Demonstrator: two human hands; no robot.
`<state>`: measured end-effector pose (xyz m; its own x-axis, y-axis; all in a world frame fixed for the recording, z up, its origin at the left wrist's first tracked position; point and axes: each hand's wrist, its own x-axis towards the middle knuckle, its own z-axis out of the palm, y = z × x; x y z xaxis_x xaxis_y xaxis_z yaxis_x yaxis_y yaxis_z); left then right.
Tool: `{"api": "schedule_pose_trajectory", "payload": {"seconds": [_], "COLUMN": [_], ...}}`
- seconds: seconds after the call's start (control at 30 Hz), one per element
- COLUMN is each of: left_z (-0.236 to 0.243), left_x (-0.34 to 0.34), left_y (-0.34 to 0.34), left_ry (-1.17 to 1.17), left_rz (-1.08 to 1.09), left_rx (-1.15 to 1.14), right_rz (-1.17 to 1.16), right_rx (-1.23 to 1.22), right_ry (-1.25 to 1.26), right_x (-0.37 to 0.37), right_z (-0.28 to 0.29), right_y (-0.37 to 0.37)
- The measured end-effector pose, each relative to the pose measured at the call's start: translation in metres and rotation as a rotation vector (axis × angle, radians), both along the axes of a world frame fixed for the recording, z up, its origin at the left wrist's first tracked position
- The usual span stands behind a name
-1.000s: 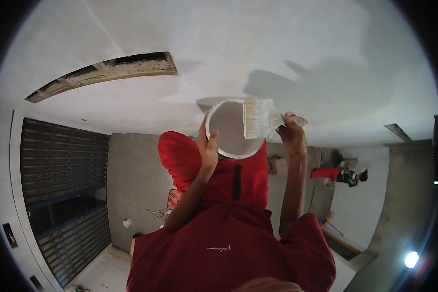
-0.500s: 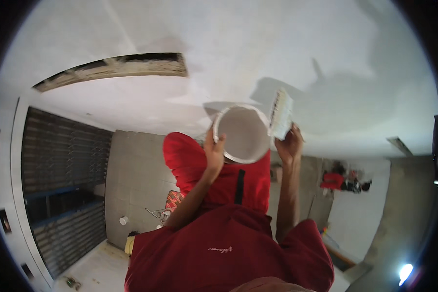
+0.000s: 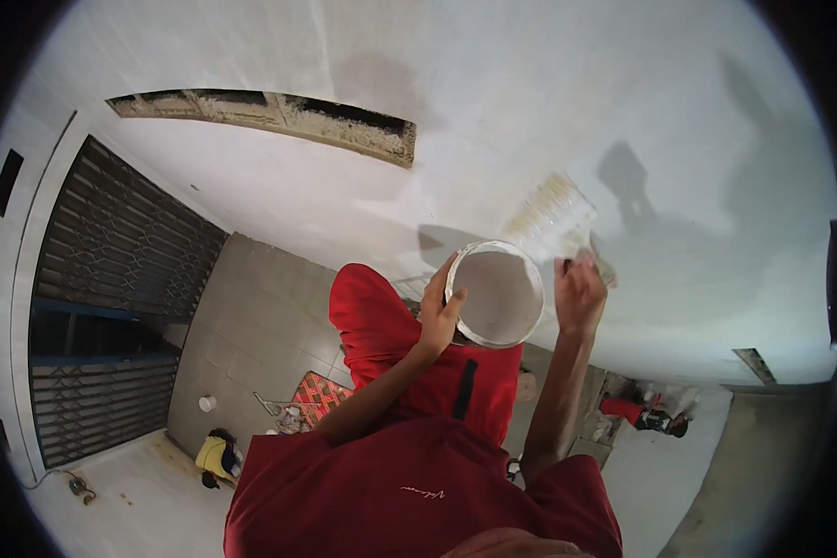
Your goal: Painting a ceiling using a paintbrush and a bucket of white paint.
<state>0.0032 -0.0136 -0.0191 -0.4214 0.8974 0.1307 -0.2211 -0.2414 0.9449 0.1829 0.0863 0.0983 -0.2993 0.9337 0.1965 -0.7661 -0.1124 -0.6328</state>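
Observation:
My left hand (image 3: 440,307) is closed on the rim of a round white bucket (image 3: 536,312), its thumb over the edge. The bucket is tilted so that its pale grey inside shows. Right of it, my right hand (image 3: 581,296) grips a wide, flat paint brush (image 3: 551,219) by its handle, which the fingers partly hide. Pale, yellowish-white bristles lie against or very close to the white wall (image 3: 493,121), spread toward the upper left. Contact cannot be made out for certain. Shadows of the hand and bucket fall on the wall beside them.
A long, rough-edged slot (image 3: 400,144) cuts into the wall at upper left. Dark folding grilles (image 3: 126,232) stand at left. Far below are a grey tiled floor (image 3: 251,288), a red patterned mat (image 3: 318,395), a small white pot (image 3: 207,403) and a yellow-clad figure (image 3: 214,453).
The brush has swung from upright beside the bucket to a slant on the wall, its broad side now showing. Both hands and the bucket have shifted right and slightly down in the view, which has tilted.

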Motion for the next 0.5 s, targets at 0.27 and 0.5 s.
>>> {"api": "schedule_pose_trajectory", "payload": {"seconds": [0.27, 0.5], "left_z": [0.000, 0.001], "left_x": [-0.001, -0.001], "left_y": [0.002, 0.003], "left_ry": [0.062, 0.012], "left_rz": [0.046, 0.039], "left_rx": [0.089, 0.088], "right_rz": [-0.481, -0.586], "right_rx": [0.862, 1.256], "right_ry": [-0.972, -1.205], "right_x": [-0.121, -0.182], "right_z": [0.119, 0.128], "right_y": [0.052, 0.120]}}
